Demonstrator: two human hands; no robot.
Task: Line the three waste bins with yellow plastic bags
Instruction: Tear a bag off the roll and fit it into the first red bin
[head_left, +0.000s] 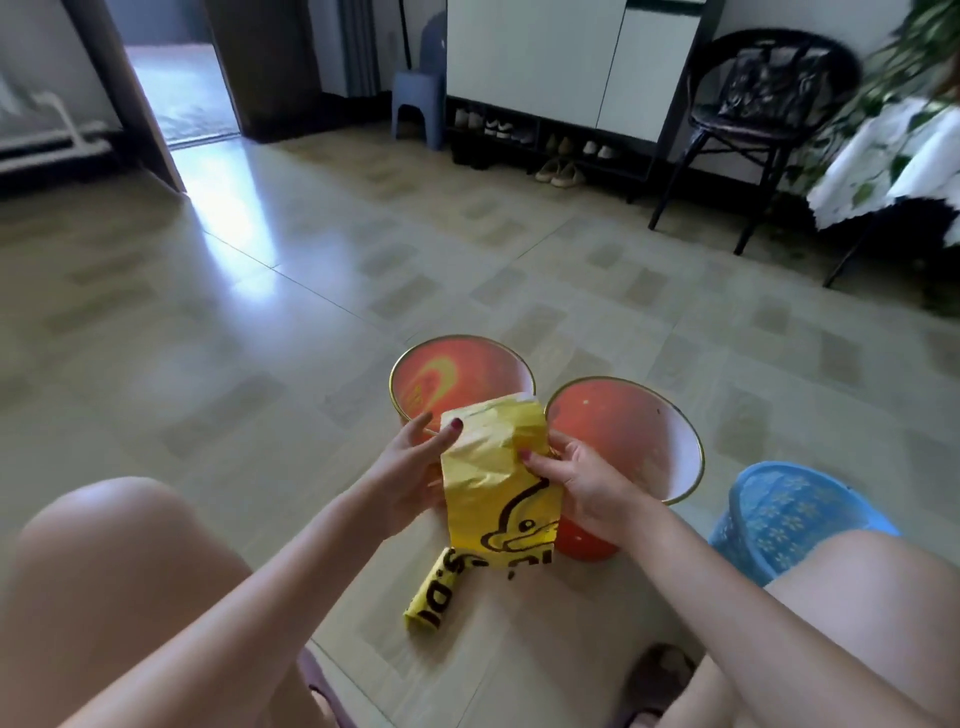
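I see my left hand (410, 473) and right hand (582, 483) each with a pinching grip on the sides of a folded yellow bag (498, 478), held above the floor (260, 312) before two orange bins (457, 374) standing unlined. A blue bin (789, 514) sits right; the bag roll (434, 592) lies below.

My yellow bag (498, 467) with a black duck outline, yellow roll (434, 597) with black letters, two orange bins (462, 374) (623, 431), blue bin (789, 514) with a flower pattern, beige tiled floor (208, 312), my dark red nails.
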